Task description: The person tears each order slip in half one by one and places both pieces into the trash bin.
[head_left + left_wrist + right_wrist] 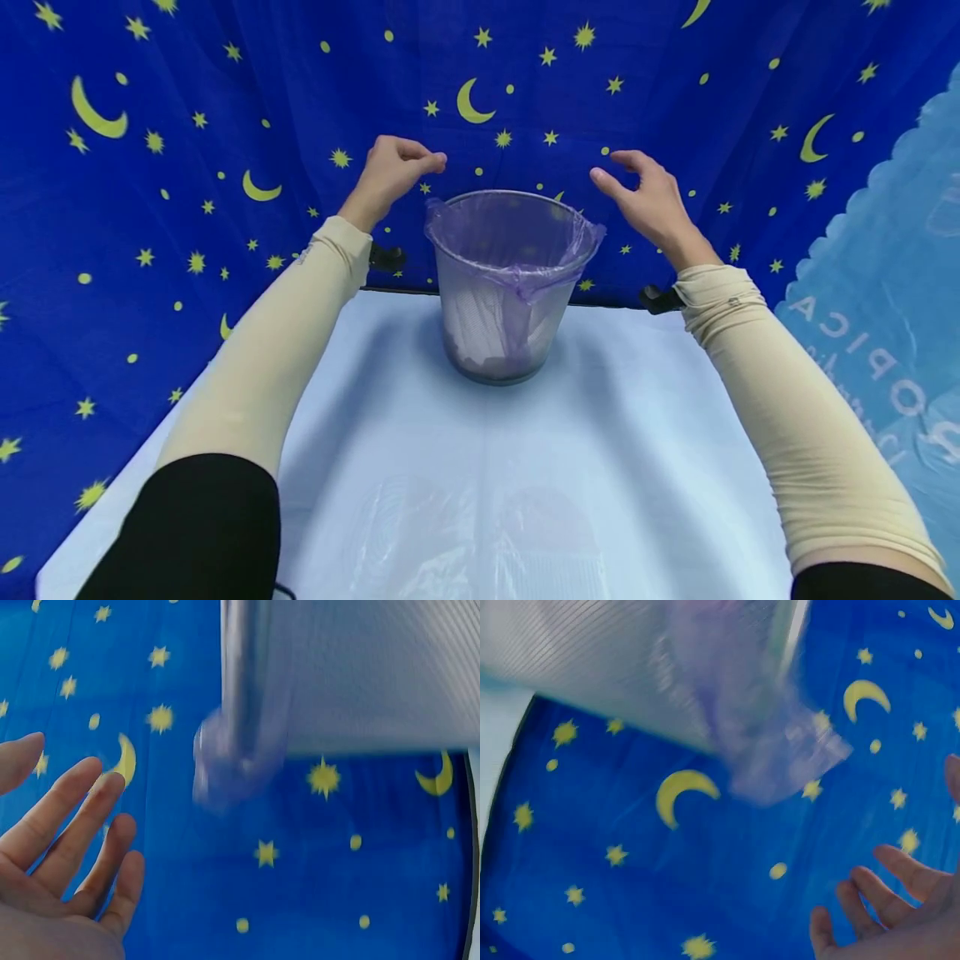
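A mesh wastebasket [465, 308] stands upright on the white-covered table, lined with a thin purple trash bag [525, 287] whose edge folds over the rim. My left hand [395, 173] hovers above and left of the rim, holding nothing, with its fingers loosely extended in the left wrist view. To the right of the rim, my right hand [651, 200] is raised, thumb and fingers apart and nothing in them. Both wrist views show a gap between the fingers and the bag's overhanging edge [780, 765]. Some pale material shows low inside the basket through the mesh.
A blue curtain [300, 108] with yellow moons and stars hangs right behind the basket. Clear plastic packaging [480, 533] lies on the white table cover [465, 433] at the near edge. A light blue printed cloth [885, 333] hangs at the right.
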Tool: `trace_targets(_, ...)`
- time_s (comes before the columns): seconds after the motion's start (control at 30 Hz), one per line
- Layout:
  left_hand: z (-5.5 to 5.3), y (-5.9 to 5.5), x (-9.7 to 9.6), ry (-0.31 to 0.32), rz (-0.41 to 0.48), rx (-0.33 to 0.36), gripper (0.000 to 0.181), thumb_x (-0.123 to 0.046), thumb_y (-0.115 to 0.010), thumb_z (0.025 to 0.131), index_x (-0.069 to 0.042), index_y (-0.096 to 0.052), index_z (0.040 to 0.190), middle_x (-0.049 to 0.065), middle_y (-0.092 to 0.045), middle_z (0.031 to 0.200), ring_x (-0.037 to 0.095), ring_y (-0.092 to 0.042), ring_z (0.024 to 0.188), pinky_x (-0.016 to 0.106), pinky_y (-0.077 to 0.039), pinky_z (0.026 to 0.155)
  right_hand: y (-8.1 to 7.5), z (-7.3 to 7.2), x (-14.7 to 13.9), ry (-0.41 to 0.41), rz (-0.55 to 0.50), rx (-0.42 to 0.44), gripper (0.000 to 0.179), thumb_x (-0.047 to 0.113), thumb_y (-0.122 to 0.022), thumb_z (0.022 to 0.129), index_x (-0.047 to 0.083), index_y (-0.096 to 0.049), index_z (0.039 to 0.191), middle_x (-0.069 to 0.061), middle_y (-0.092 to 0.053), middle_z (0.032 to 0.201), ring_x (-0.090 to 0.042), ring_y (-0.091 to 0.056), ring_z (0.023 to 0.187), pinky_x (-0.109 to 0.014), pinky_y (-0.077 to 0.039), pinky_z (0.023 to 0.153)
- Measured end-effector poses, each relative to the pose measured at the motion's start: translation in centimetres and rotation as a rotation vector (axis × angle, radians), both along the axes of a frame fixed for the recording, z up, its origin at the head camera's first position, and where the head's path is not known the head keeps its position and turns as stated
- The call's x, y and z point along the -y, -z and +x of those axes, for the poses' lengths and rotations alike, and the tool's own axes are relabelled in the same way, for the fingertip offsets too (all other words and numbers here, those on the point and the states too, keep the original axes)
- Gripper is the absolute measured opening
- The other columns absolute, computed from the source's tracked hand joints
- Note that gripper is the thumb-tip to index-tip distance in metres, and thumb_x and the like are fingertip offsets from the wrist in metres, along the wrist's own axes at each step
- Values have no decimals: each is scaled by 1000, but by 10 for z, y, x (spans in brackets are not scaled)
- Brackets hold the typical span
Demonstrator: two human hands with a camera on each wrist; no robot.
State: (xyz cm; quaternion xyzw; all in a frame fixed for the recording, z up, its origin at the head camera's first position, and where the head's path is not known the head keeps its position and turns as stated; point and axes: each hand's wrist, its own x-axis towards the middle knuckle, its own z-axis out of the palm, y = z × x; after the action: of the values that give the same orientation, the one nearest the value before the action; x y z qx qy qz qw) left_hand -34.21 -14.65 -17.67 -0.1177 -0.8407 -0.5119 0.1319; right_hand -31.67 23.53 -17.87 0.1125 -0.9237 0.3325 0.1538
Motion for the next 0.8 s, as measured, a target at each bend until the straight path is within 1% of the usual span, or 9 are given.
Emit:
trace_targets(0.1,0,3,21,-44,30,29,38,-40,-71,101,-6,-80,117,6,-73,131,19,-58,133,40,-35,124,12,0,-13,17,5,30,86,73,-52,99,21,-36,165,-7,-32,172,-29,-25,161,-58,-23,128)
trace_targets(0.2,1,6,35,-81,42,56,39,-39,-71,102,-6,-79,121,6,-69,139,19,-54,135,41,-32,125,22,-1,-23,27,9,47,86,73,-48,100,19,-35,166,-9,-29,173,-32,-22,162,-60,-19,129)
trace_targets(0.3,1,8,41,-85,37,68,40,-40,-71,101,-6,-78,123,5,-67,141,18,-53,135,41,-32,125,28,-2,-29,37,-6,39,84,72,-45,102,18,-35,166,-11,-30,173,-32,-20,162,-60,-17,129)
trace_targets(0.47,1,16,45,-83,19,68,42,-41,-71,101,-6,-77,124,6,-68,140,19,-54,134,42,-33,124,38,-2,-31,27,-44,24,83,72,-43,103,17,-37,165,-11,-32,172,-33,-22,162,-60,-17,129)
trace_targets(0.57,0,25,47,-80,2,85,43,-43,-70,102,-7,-77,126,7,-66,143,20,-54,137,44,-33,124,49,-1,-33,19,-61,9,81,69,-43,104,15,-40,163,-13,-36,170,-34,-27,160,-60,-20,128)
trace_targets(0.6,0,29,47,-77,-2,90,43,-43,-70,102,-8,-77,126,6,-65,146,19,-52,141,44,-33,125,54,0,-34,19,-62,4,80,68,-44,104,14,-41,162,-14,-38,169,-35,-28,159,-60,-21,128)
trace_targets(0.7,-2,42,47,-75,-4,104,42,-41,-70,102,-8,-77,126,8,-65,146,22,-52,142,45,-35,124,68,3,-37,17,-69,-1,79,66,-45,105,11,-42,161,-16,-41,166,-37,-32,157,-62,-24,126)
trace_targets(0.8,-3,58,47,-77,-3,110,40,-40,-71,102,-8,-77,125,9,-67,143,22,-54,140,46,-36,123,82,5,-38,15,-79,-5,77,65,-45,106,10,-44,160,-18,-43,165,-39,-35,155,-63,-27,124)
